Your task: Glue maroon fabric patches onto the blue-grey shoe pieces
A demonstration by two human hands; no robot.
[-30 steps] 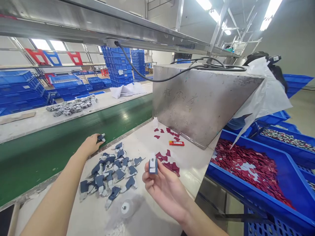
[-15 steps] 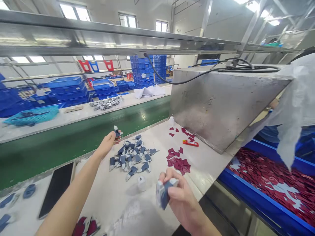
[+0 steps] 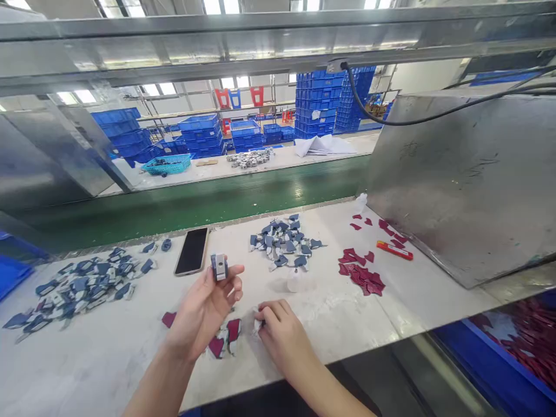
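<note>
My left hand (image 3: 202, 304) is raised over the table, pinching a small dark-blue and light-grey block (image 3: 219, 267) between thumb and fingers; a round hole shows on its grey face. The other fingers are half curled. Low at the table surface, my right hand (image 3: 282, 333) has its fingertips closed at a small whitish object (image 3: 257, 322), mostly hidden by the fingers. Between the hands lie several maroon-and-white pieces (image 3: 233, 329). Beyond my right hand is a pile of blue-and-white pieces (image 3: 284, 240), with a blurred translucent white item (image 3: 300, 282) in front of it.
A larger pile of blue-and-grey pieces (image 3: 87, 286) spreads at left, near a phone (image 3: 191, 251). Maroon flat pieces (image 3: 362, 278) and a red-orange box (image 3: 394, 250) lie at right before a metal box (image 3: 452, 185). A blue crate (image 3: 499, 353) stands below the table's right edge.
The view has swung left. My left hand has come back from beside the blue pile with a block in it. My right hand, earlier holding a blue-and-white piece up, is now down by the maroon pieces.
</note>
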